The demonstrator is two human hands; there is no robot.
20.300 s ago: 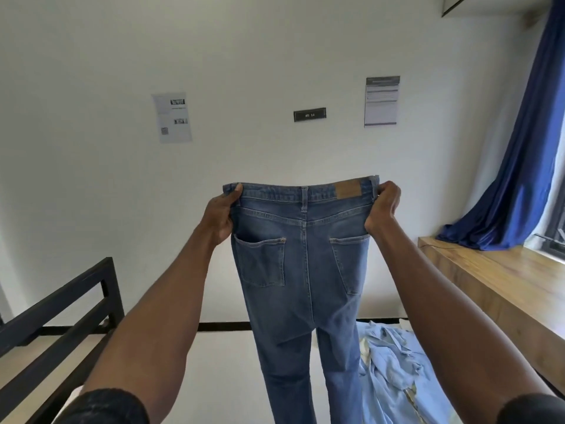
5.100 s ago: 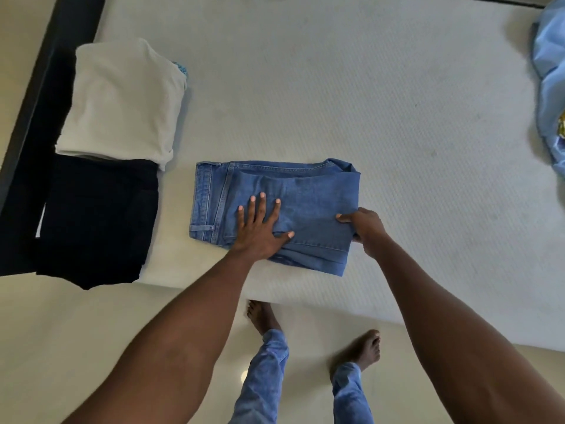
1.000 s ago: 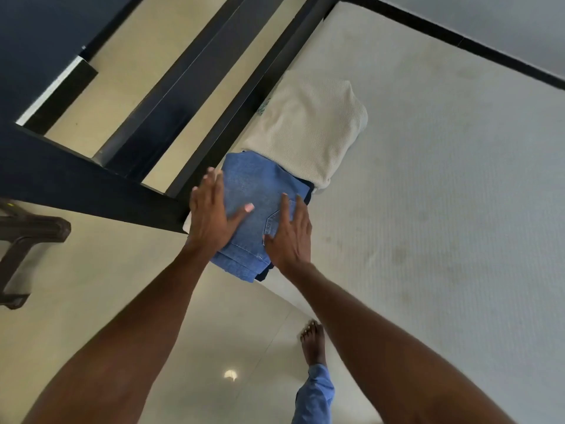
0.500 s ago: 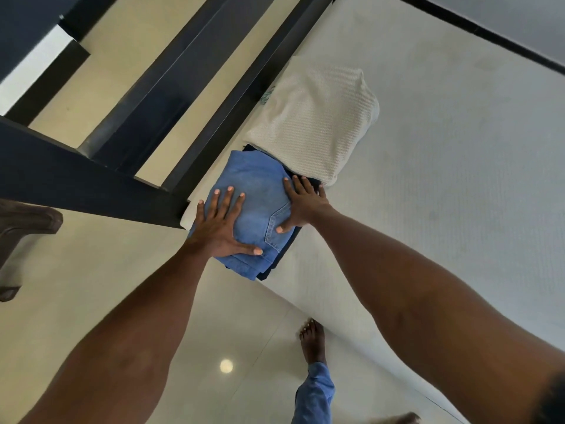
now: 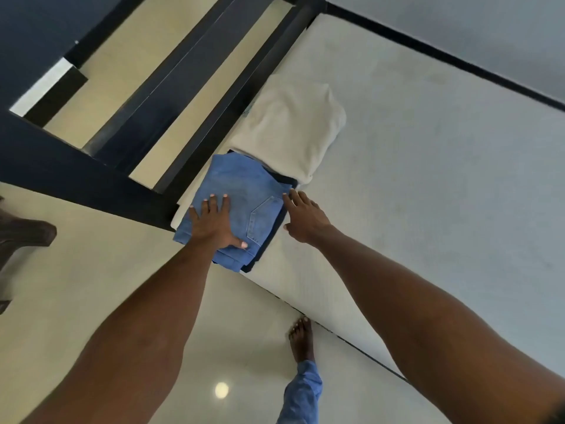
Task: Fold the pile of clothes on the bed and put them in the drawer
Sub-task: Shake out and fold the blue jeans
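Note:
The folded blue jeans (image 5: pixel 241 191) lie on top of a folded dark garment (image 5: pixel 276 221) at the near left corner of the mattress (image 5: pixel 443 166). Just beyond them sits a folded cream garment (image 5: pixel 290 130). My left hand (image 5: pixel 214 223) presses flat on the jeans with straight, spread fingers. My right hand (image 5: pixel 304 217) is open beside the stack's right edge, its fingertips touching the edge of the jeans. Neither hand holds anything.
The black bed frame (image 5: pixel 232 96) runs along the left of the mattress, with cream floor (image 5: pixel 76 286) beyond and below it. My bare foot (image 5: pixel 301 338) stands by the mattress edge. A dark brown object (image 5: pixel 21 237) sits at far left.
My right hand has slid off the top of the jeans to the stack's right edge. My left hand stays pressed on the jeans. The view has shifted slightly.

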